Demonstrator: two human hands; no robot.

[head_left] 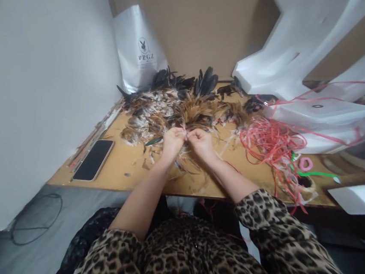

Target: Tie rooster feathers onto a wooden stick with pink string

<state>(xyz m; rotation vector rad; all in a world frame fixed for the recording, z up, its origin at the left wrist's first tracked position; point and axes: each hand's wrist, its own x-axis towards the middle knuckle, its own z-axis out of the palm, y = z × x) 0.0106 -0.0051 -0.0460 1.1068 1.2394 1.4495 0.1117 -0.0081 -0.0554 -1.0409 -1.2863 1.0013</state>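
My left hand (pixel 174 143) and my right hand (pixel 201 143) meet over the middle of the table, fingers pinched and the tips nearly touching. A small bit of red string shows at the fingertips; the rest of what they pinch is hidden by the fingers. Just beyond them a bunch of brown feathers (pixel 193 112) fans out. Around it lies a wide heap of pale and brown feathers (pixel 154 109), with long black feathers (pixel 206 83) at the back. Loose thin feathers (pixel 185 167) are scattered beneath my wrists.
A phone (pixel 93 160) lies at the left on the wooden table (pixel 134 167). A white bag (pixel 138 50) stands at the back. To the right are a tangle of red string (pixel 271 139), a pink ring (pixel 305 164), a green strip (pixel 317 174) and white foam pieces (pixel 316 113).
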